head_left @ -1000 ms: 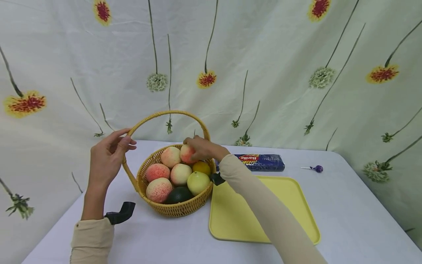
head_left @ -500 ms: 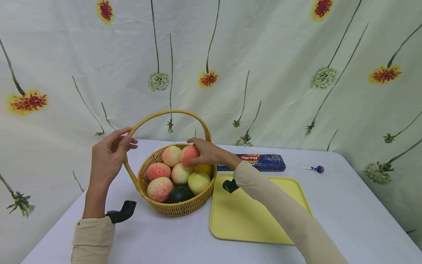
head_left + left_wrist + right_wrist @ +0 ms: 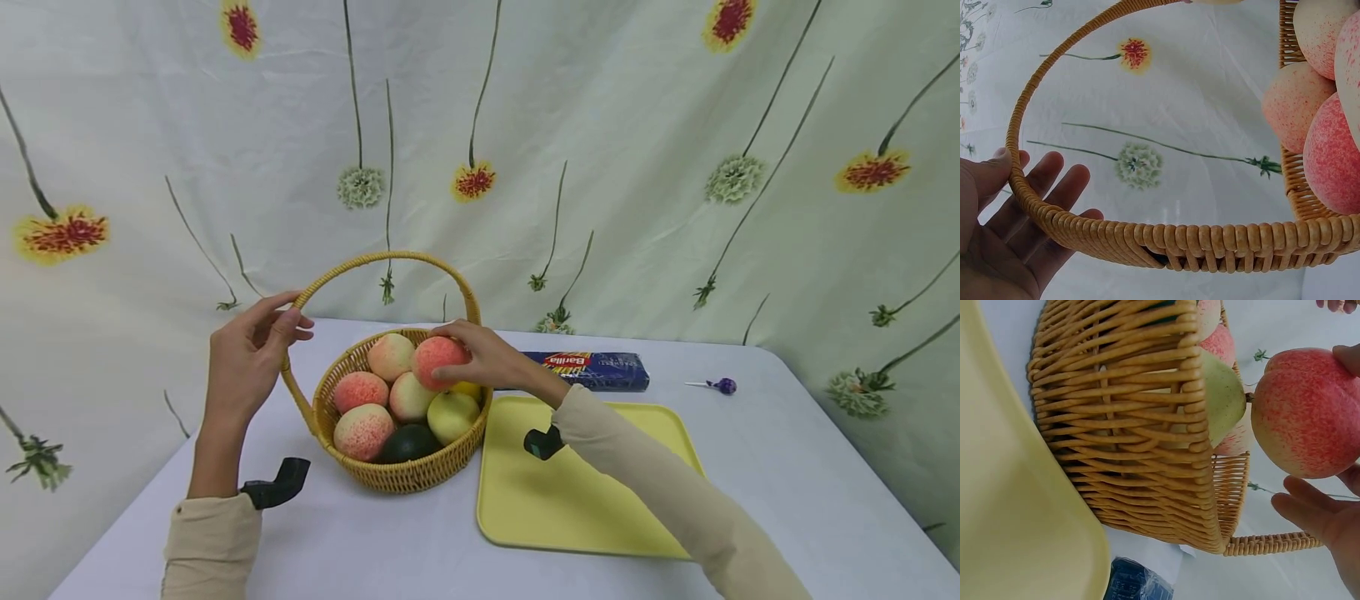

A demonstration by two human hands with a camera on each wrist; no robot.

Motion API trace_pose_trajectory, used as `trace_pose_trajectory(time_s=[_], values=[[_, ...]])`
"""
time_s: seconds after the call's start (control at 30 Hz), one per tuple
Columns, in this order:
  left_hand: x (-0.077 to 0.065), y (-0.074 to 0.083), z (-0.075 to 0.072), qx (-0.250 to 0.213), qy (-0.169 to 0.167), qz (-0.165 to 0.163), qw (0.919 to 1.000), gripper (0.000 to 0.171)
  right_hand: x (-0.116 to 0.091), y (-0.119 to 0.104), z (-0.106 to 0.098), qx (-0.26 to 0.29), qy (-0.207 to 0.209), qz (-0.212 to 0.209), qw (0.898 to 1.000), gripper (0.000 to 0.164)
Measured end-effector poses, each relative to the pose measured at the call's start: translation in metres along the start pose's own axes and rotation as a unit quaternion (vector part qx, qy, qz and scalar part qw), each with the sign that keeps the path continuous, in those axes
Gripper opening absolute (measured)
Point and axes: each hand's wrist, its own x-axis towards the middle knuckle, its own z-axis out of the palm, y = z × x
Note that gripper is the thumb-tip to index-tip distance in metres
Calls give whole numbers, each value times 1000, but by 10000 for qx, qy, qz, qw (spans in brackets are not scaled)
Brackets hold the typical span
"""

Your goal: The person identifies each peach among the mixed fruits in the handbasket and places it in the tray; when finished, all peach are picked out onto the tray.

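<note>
My left hand [image 3: 251,354] holds the left side of the wicker basket's handle [image 3: 386,256], thumb on one side and fingers on the other. In my right hand [image 3: 491,354] is a red peach [image 3: 439,362], lifted just above the other fruit at the basket's right side. The right wrist view shows that peach [image 3: 1310,412] clear of the rim, gripped between thumb and fingers. Inside the basket [image 3: 405,479] lie several pale and pink peaches [image 3: 363,432], a yellow-green pear-like fruit [image 3: 452,417], a dark green avocado-like fruit [image 3: 408,443] and a partly hidden yellow-orange fruit [image 3: 468,389].
A yellow tray [image 3: 570,517] lies right of the basket, beneath my right forearm. Behind it is a blue Barilla spaghetti pack [image 3: 600,372]. A purple lollipop [image 3: 724,386] lies farther right. A flower-print cloth [image 3: 600,125] hangs behind the table.
My right hand has raised the red peach out from among the fruit and drawn it slightly right and nearer. My left hand keeps its hold on the handle.
</note>
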Motion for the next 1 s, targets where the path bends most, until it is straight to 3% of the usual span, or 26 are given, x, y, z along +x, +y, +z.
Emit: trace_pose_trajectory(time_s=[0.27,0.53,0.67,1.0], values=[[0,-1,0,-7,18,32,10000,37,-16,-3,-5,118,116,-39,9999,57],[0,-2,0,-20,28,34,10000,36,-38,7,-6,1427,381,363,9884,63],[0,-3,1,-26,30,31,10000,36,-47,14,-9,1821,454,363,9816,63],[0,-4,1,-43,52,43,10000,35,-69,24,-21,2008,453,543,9771,69]])
